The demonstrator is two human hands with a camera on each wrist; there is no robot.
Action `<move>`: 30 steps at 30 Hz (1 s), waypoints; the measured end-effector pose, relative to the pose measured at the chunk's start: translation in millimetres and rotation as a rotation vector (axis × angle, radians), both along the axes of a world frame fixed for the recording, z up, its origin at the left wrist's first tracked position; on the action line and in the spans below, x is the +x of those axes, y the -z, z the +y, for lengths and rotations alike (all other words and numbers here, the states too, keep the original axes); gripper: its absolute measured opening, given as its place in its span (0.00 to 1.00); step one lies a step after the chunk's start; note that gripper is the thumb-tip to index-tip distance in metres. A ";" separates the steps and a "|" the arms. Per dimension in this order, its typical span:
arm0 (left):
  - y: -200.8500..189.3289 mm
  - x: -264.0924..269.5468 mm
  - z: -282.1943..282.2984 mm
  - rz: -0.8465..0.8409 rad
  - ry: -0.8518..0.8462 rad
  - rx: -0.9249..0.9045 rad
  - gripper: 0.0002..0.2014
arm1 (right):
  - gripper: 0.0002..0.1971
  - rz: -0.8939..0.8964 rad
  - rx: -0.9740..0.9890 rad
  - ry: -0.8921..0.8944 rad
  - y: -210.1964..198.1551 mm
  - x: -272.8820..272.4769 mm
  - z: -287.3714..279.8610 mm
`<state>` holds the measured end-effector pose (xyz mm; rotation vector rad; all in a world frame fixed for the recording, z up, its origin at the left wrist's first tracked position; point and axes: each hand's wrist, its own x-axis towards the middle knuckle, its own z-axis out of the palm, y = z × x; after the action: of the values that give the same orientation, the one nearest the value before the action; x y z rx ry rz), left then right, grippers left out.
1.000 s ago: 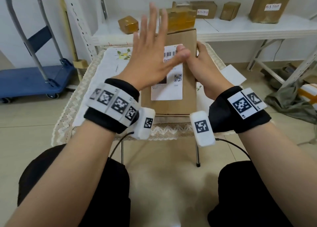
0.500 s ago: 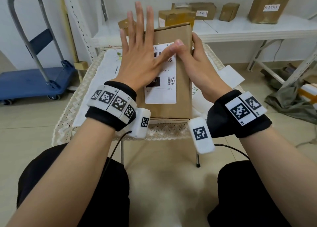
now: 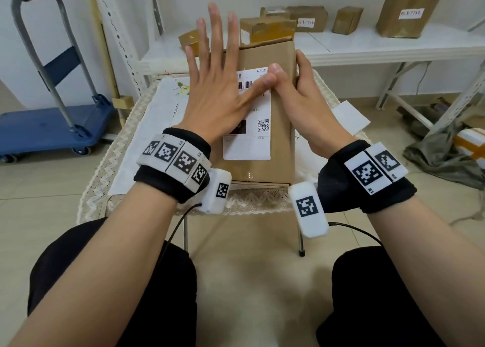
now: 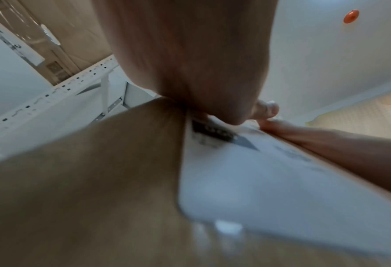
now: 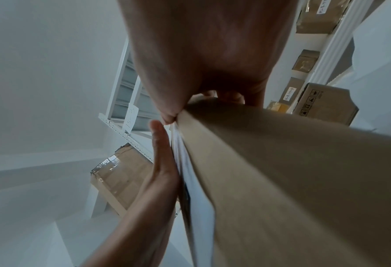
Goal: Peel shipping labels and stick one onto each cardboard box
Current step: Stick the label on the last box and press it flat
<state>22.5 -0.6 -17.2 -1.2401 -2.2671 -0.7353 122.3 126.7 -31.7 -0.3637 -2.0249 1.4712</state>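
Note:
A tall brown cardboard box (image 3: 280, 147) stands tilted on the small cloth-covered table (image 3: 123, 147). A white shipping label (image 3: 246, 147) with a barcode and QR code is stuck on its front face. My left hand (image 3: 217, 92) lies flat on the label's upper left, fingers straight and spread. My right hand (image 3: 307, 102) grips the box's right edge, with its thumb on the label's top right corner and its fingers behind the box. The left wrist view shows the label (image 4: 269, 180) on the box (image 4: 87, 180). In the right wrist view the left hand (image 5: 157, 171) presses against the box (image 5: 292, 162).
A white shelf (image 3: 393, 45) behind the table carries several cardboard boxes, some labelled (image 3: 307, 18). A blue trolley (image 3: 47, 126) stands on the left. White sheets (image 3: 349, 115) lie on the table to the right of the box. A grey-green cloth (image 3: 441, 157) lies on the floor at right.
My flat left hand has slid a little to the left across the label, and the box has shifted slightly left with it. The right hand keeps its grip on the box's edge.

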 end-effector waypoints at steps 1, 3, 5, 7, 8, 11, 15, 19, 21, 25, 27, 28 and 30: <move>-0.8 -2.9 -1.7 -0.011 -0.004 0.006 0.55 | 0.61 -0.003 0.010 0.004 0.8 0.2 2.1; -1.5 -5.7 -4.7 -0.032 -0.006 0.002 0.55 | 0.56 -0.015 0.019 0.014 0.8 2.4 5.4; -1.2 -2.1 -5.0 -0.031 0.003 -0.016 0.56 | 0.42 -0.001 0.019 0.014 0.9 6.5 8.4; -0.6 7.8 -1.2 -0.006 0.032 -0.034 0.57 | 0.34 0.000 0.016 0.019 0.8 8.8 10.7; 0.1 13.5 1.7 0.008 0.050 -0.042 0.57 | 0.38 0.005 0.003 0.023 0.4 8.9 10.6; 5.5 21.4 8.1 0.028 0.070 -0.061 0.57 | 0.43 0.050 -0.038 0.015 1.6 3.1 10.8; 5.7 12.1 6.8 0.012 0.035 -0.024 0.55 | 0.48 0.070 -0.068 0.007 1.2 -0.3 10.8; 0.2 -1.1 -2.0 -0.023 0.013 -0.002 0.55 | 0.50 0.059 -0.101 -0.018 0.6 -1.2 15.3; 1.2 -5.8 -6.0 -0.045 -0.004 -0.014 0.56 | 0.49 0.070 -0.100 -0.014 0.8 -0.3 16.7; 5.0 5.1 -6.0 -0.018 0.025 -0.046 0.55 | 0.44 0.100 -0.064 0.025 5.3 -1.1 18.0; 8.1 15.9 -1.9 0.014 0.058 -0.067 0.54 | 0.45 0.111 -0.070 0.040 7.5 -3.4 18.2; 10.5 19.7 0.0 0.026 0.065 -0.080 0.54 | 0.48 0.116 -0.082 0.046 7.5 -4.5 17.4; 15.9 21.5 1.9 0.028 0.067 -0.098 0.54 | 0.55 0.113 -0.115 0.055 6.6 -7.1 17.1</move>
<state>44.0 1.3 -33.1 -1.3683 -2.2728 -0.6332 115.3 143.7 -38.2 -0.3720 -1.8330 1.5429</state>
